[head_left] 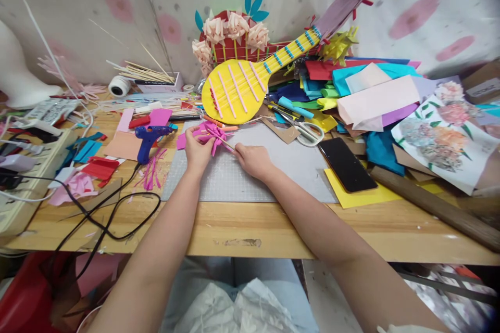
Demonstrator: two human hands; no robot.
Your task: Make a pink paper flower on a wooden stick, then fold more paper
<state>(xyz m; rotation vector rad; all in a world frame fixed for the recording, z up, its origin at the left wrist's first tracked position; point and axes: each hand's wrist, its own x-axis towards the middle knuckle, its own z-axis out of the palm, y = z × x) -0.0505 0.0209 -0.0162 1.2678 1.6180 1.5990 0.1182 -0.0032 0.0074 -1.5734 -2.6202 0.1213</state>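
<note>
Light wooden table (273,226), its front edge scuffed, grey gridded cutting mat (242,187) at the middle, pale power strip (31,192) at left, blue glue gun (145,143) and magenta strips (153,171) beside the mat, yellow sheet (346,199) and brown stick (437,205) at right

Left arm (154,257): bare, coming up and inward from the bottom edge
Left hand (200,151): kinda pinchy, thumb and fingers spread around a grip
Right arm (316,223): bare too, long diagonal from lower right
Right hand (253,160): back up, fingers curled in tight, tips aimed left
Hand spacing: super close
</note>
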